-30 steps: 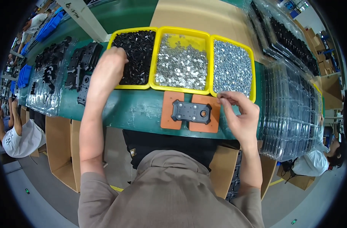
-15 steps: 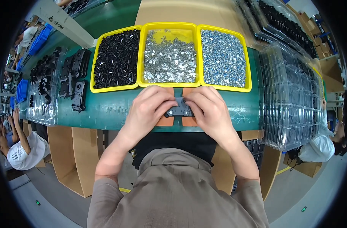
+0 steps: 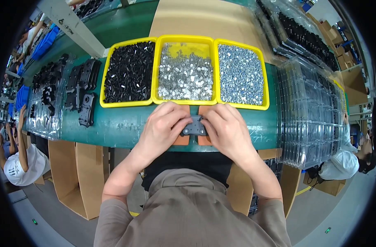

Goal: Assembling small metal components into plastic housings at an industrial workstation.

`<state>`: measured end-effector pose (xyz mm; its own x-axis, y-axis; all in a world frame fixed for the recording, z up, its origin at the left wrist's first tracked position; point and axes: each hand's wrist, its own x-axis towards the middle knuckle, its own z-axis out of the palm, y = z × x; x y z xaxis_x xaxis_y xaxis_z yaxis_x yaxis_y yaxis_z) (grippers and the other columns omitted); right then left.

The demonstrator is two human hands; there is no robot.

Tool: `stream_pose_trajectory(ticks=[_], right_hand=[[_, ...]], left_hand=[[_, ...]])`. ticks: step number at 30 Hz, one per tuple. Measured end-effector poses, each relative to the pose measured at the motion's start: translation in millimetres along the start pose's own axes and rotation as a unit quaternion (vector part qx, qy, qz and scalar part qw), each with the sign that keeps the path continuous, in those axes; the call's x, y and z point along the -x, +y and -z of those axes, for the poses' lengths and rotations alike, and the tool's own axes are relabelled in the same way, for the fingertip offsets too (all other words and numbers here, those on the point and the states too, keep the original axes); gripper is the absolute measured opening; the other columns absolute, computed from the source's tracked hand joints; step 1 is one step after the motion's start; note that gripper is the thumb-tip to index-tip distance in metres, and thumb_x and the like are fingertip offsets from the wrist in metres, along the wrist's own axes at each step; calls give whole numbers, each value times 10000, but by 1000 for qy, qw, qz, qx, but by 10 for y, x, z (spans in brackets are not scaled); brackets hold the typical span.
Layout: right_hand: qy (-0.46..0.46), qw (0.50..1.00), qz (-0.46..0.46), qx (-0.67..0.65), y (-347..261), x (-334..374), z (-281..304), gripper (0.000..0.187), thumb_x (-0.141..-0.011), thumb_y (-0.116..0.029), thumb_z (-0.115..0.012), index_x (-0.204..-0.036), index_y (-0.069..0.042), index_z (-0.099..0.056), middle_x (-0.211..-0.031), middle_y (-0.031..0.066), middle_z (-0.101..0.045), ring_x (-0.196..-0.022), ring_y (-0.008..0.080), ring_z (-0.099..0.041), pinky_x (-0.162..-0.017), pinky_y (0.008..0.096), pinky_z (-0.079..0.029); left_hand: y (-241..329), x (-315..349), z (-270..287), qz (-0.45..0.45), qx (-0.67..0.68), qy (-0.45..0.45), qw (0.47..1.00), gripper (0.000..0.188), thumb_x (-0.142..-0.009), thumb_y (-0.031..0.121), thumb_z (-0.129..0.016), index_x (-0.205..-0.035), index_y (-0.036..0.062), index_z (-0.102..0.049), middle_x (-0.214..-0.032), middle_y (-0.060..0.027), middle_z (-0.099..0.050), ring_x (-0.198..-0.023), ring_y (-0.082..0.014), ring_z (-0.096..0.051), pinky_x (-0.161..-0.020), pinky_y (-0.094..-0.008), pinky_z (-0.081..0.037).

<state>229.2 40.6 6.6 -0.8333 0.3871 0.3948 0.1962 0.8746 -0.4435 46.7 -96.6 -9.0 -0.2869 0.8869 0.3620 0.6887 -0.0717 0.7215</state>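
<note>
A small black plastic part point(image 3: 195, 128) with round silver fittings near its lower corners lies between my hands. It rests across two orange-brown pads point(image 3: 182, 140) on the green bench. My left hand point(image 3: 164, 128) pinches the part's upper left side with thumb and fingers. On the opposite side, my right hand point(image 3: 228, 131) has its fingers bent and pressed together at the upper right edge. My fingers cover the part's upper corners, so any tiny piece held there is hidden.
Beyond my hands stand three yellow trays: black tubular pieces point(image 3: 128, 74), silver washers point(image 3: 186, 78) and small bluish-silver hardware point(image 3: 240, 76). Black plastic parts point(image 3: 87, 108) lie at left. Clear plastic trays point(image 3: 307, 115) are stacked at right. Cardboard boxes point(image 3: 89, 177) stand below the bench; co-workers sit on both sides.
The whole view has shifted, so the bench and trays appear slightly lower. Both hands stay on the black part with almost the same grip.
</note>
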Motion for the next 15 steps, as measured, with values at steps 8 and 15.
stream_pose_trajectory(ticks=[8,15], right_hand=[[-47,983,86,154,-2,-83,-2,137,-942,-139,-710,-1046,-102,-630,-1039,76,-579,-912,245,-564,-881,359,-480],[-48,981,116,147,85,-128,25,161,-936,-208,-733,-1027,-110,-642,-1027,79,-588,-908,271,-585,-870,381,-495]], left_hand=[[-3,-15,64,-58,1,-22,998,254,-865,-88,-761,-1093,11,-811,-1110,-78,-741,-952,-284,-694,-858,-376,-586],[-55,21,13,-95,-9,-4,995,292,-846,-94,-751,-1107,14,-824,-1188,-86,-774,-1016,-291,-727,-900,-376,-611]])
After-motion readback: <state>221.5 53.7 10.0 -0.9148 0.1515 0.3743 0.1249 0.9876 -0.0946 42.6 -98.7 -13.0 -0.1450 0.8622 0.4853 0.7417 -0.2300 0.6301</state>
